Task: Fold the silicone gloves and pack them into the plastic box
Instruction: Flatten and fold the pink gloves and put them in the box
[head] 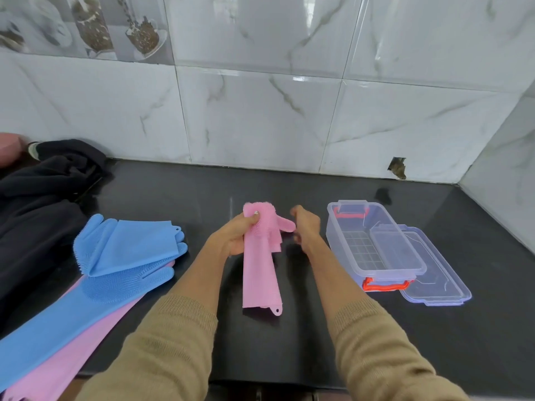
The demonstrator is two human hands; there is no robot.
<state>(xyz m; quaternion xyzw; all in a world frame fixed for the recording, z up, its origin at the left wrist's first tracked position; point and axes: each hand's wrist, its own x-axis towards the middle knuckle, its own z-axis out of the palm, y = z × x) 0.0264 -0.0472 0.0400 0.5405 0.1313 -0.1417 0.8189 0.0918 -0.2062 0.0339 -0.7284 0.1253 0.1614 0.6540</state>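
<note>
Pink glove [260,256]: in work, pinched at its finger end by left hand [236,235], cuff hanging toward counter [179,186].
Right hand [305,224]: beside glove; grip cannot be told.
Plastic box [373,241]: open, holds no gloves.
Folded blue glove [127,244], other gloves: waiting at left.

The left hand [236,235] is gripping a pink silicone glove [260,261] near its bristled palm, its cuff hanging toward the counter's [289,337] front edge, while the right hand [307,224] is hovering just beside the glove's fingers. Blue gloves [121,250] are lying over another pink glove [72,351] toward the left edge, and the open plastic box [373,241] is sitting toward the right edge, resting partly on its lid [434,285].
</note>
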